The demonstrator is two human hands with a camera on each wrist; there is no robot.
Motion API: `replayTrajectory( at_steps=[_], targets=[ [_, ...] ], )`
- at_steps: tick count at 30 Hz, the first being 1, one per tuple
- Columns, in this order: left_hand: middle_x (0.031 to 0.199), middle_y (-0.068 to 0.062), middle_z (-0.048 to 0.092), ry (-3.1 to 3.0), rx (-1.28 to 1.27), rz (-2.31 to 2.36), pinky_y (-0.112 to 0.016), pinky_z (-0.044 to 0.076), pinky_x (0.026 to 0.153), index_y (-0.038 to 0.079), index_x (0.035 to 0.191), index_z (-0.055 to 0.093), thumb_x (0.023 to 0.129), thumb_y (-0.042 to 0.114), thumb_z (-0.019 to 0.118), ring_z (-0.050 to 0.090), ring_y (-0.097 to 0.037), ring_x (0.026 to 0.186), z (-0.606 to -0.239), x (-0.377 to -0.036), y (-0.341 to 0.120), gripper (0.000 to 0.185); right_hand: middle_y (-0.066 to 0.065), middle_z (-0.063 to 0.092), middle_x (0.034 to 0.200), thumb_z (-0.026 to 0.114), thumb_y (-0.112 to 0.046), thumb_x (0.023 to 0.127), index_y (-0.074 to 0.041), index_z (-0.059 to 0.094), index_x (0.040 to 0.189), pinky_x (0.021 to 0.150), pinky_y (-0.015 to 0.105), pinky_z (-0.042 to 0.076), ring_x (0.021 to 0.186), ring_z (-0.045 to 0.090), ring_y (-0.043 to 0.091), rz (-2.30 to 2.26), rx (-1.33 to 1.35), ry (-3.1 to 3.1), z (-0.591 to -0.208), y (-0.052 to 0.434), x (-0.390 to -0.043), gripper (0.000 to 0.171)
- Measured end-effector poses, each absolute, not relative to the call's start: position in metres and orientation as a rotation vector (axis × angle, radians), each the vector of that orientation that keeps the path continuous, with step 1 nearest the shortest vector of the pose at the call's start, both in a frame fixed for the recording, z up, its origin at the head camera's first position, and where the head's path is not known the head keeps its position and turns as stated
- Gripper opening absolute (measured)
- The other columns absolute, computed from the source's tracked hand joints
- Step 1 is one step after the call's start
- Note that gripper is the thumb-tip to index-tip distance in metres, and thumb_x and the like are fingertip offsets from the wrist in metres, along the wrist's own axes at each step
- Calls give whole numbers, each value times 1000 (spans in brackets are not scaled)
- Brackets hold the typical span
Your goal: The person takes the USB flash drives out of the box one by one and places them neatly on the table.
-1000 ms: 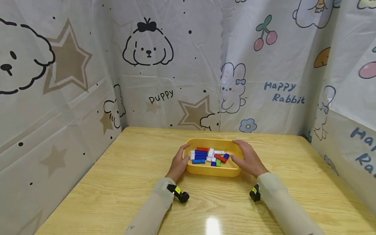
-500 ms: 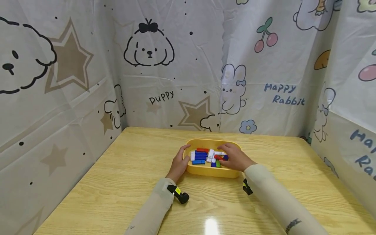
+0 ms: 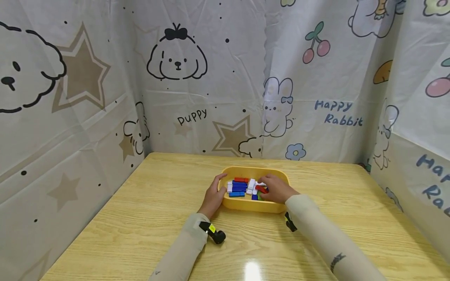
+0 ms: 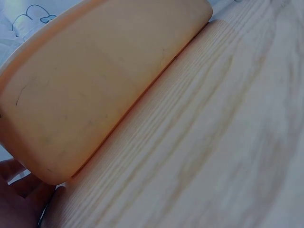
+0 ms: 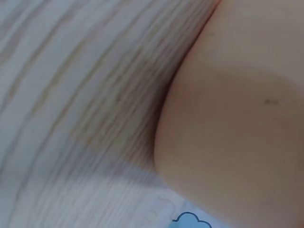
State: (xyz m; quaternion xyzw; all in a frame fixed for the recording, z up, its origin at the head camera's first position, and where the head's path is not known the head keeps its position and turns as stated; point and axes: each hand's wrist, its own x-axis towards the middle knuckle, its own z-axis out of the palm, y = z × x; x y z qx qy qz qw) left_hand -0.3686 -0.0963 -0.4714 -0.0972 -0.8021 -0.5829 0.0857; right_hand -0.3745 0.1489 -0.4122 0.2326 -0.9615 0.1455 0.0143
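Yellow oval plastic tray (image 3: 246,205) on the wooden bench (image 3: 140,218), long axis left-right, holds small coloured blocks (image 3: 240,186); left hand (image 3: 213,196) grips its rim, right hand (image 3: 276,188) reaches inside, grasp unclear.

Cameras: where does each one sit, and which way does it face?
Head: on the person's head, looking down at the tray, both hands and sleeves.
Left wrist: low beside the tray's outer wall, left hand at the corner.
Right wrist: pressed close to the tray, blurred; no hand shows.
Both wrist views share tray and table.
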Motion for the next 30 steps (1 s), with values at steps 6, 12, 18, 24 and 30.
replayTrajectory(
  at_steps=[6, 12, 18, 24, 30],
  targets=[
    [152, -5, 37, -2388, -303, -1729, -52, 24, 112, 16, 143, 42, 90, 12, 45, 31, -26, 140, -470, -367, -96, 52, 12, 61, 118, 74, -18, 83, -7, 63, 118, 94, 43, 48, 100, 58, 25, 490, 709, -3007, -414, 148, -377, 38],
    [152, -5, 37, -2388, -296, -1725, -52, 24, 112, 17, 142, 43, 92, 11, 45, 32, -26, 139, -468, -366, -96, 51, 6, 64, 106, 73, -16, 84, -9, 66, 112, 92, 40, 49, 91, 56, 21, 517, 664, -3045, -414, 145, -381, 30],
    [152, -5, 36, -2400, -289, -1719, -51, 24, 112, 18, 142, 43, 91, 12, 45, 32, -25, 140, -468, -366, -97, 51, 1, 64, 89, 73, -11, 84, -9, 69, 105, 83, 36, 51, 80, 54, 19, 565, 631, -3065, -414, 144, -383, 22],
    [153, -3, 35, -2410, -271, -1732, -51, 22, 113, 19, 143, 42, 92, 11, 45, 29, -23, 141, -469, -367, -96, 52, 1, 64, 87, 73, -10, 84, -10, 70, 104, 81, 35, 52, 78, 54, 19, 585, 601, -3061, -416, 145, -383, 20],
    [153, -4, 35, -2406, -270, -1732, -52, 22, 113, 18, 143, 42, 91, 11, 44, 29, -25, 141, -468, -367, -95, 52, 1, 64, 89, 73, -11, 84, -11, 70, 105, 84, 35, 51, 80, 55, 19, 584, 564, -3075, -417, 146, -384, 22]
  ],
)
